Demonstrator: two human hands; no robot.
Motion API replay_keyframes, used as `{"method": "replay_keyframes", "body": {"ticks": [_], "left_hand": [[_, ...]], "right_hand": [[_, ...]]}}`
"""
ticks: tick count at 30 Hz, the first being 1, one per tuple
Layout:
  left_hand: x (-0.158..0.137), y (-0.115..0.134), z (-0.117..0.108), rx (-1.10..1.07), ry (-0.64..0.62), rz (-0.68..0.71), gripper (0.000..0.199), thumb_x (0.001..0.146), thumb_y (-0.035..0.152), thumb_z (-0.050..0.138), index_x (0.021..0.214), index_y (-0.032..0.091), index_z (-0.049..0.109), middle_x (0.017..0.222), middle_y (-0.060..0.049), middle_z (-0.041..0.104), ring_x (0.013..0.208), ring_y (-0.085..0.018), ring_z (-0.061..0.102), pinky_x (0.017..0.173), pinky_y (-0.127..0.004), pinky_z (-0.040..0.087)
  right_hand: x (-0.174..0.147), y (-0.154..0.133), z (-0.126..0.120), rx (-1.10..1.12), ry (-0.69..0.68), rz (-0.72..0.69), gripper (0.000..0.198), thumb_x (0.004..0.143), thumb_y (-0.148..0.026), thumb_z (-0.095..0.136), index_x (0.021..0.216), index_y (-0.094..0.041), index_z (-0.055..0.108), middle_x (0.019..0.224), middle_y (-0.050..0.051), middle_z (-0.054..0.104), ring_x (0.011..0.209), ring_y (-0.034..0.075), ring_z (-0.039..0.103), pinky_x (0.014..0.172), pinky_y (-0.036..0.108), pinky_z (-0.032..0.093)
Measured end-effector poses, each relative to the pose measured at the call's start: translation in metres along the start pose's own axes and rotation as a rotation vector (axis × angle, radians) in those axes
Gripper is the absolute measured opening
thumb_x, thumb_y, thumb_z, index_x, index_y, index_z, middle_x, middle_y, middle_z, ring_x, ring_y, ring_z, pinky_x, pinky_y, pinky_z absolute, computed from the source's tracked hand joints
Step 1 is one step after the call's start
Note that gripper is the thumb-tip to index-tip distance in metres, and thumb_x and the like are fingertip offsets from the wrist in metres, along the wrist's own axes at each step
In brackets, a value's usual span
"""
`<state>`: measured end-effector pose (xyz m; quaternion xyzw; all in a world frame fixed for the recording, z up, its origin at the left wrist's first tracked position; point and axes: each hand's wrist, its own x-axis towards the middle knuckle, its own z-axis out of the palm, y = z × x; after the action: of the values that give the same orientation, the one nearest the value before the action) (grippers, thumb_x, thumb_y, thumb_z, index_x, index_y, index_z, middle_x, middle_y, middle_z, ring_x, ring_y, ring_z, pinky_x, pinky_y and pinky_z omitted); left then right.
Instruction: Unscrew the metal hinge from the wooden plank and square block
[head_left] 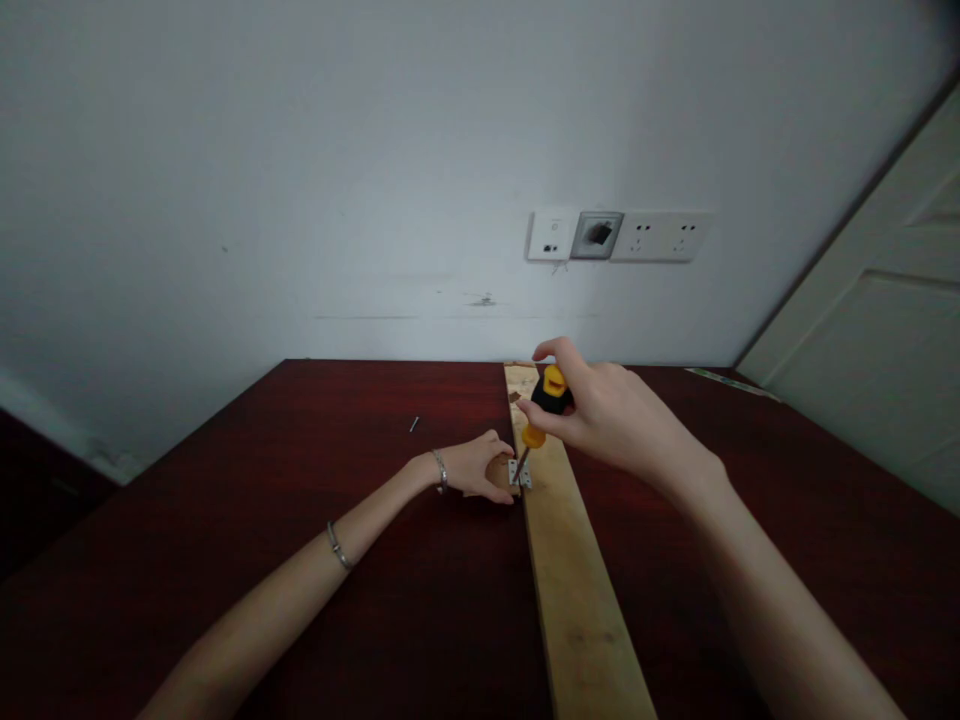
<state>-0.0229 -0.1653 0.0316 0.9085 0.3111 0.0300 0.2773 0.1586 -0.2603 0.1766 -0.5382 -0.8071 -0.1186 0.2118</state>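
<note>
Right hand (600,415) gripping screwdriver (546,400) upright, left hand (480,467) steadying hinge (520,474)

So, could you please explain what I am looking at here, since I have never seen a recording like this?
There is one picture, taken by a camera worn on a person's head, looking forward and down, so the two bare arms reaching in are that person's own. No machine is involved. The surface is a dark red table against a white wall with a row of sockets. A long pale wooden plank lies on it, running away from the camera. The right hand grips a yellow and black screwdriver, its tip down on a small metal hinge at the plank's left edge. The left hand, with a bracelet at the wrist, rests beside that hinge, apparently steadying it. A small dark item, perhaps a screw, lies alone further back.
</note>
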Motion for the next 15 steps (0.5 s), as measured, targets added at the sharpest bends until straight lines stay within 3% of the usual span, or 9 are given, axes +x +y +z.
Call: {"method": "replay_keyframes", "body": {"ticks": [7,10,13,15], "left_hand": [[0.0009,-0.0022,0.0003,-0.032,0.002,0.042,0.072,0.063,0.05,0.076,0.121,0.018,0.049,0.114,-0.008,0.044,0.109,-0.026,0.049,0.098,-0.037,0.04],[0.0,-0.0002,-0.0008,-0.039,-0.002,0.043,0.074,0.063,0.048,0.076,0.124,0.018,0.047,0.118,-0.008,0.043,0.112,-0.027,0.048,0.099,-0.038,0.04],[-0.0008,0.0011,-0.0012,-0.047,0.0,0.033,0.073,0.063,0.047,0.076,0.124,0.017,0.048,0.12,-0.009,0.043,0.113,-0.028,0.048,0.098,-0.04,0.04],[-0.0008,0.0005,-0.0008,-0.046,0.002,0.029,0.072,0.063,0.048,0.076,0.122,0.017,0.049,0.118,-0.009,0.044,0.11,-0.027,0.049,0.097,-0.04,0.041]], "right_hand": [[-0.0014,0.0033,-0.0054,0.28,-0.062,-0.062,0.029,0.078,-0.028,0.052,0.104,-0.021,0.043,0.081,0.002,0.06,0.064,0.015,0.052,0.058,0.026,0.036],[-0.0005,0.0003,-0.0076,0.224,-0.048,-0.059,0.025,0.081,-0.04,0.054,0.097,-0.022,0.046,0.081,0.003,0.061,0.066,0.015,0.053,0.058,0.026,0.035],[0.0005,-0.0033,-0.0075,0.081,-0.033,0.037,0.04,0.079,-0.06,0.052,0.091,-0.022,0.048,0.065,0.001,0.058,0.054,0.015,0.048,0.05,0.026,0.028],[0.0001,-0.0042,-0.0072,0.054,-0.038,0.07,0.039,0.08,-0.06,0.05,0.089,-0.022,0.049,0.057,-0.001,0.054,0.049,0.014,0.045,0.048,0.025,0.025]]}}
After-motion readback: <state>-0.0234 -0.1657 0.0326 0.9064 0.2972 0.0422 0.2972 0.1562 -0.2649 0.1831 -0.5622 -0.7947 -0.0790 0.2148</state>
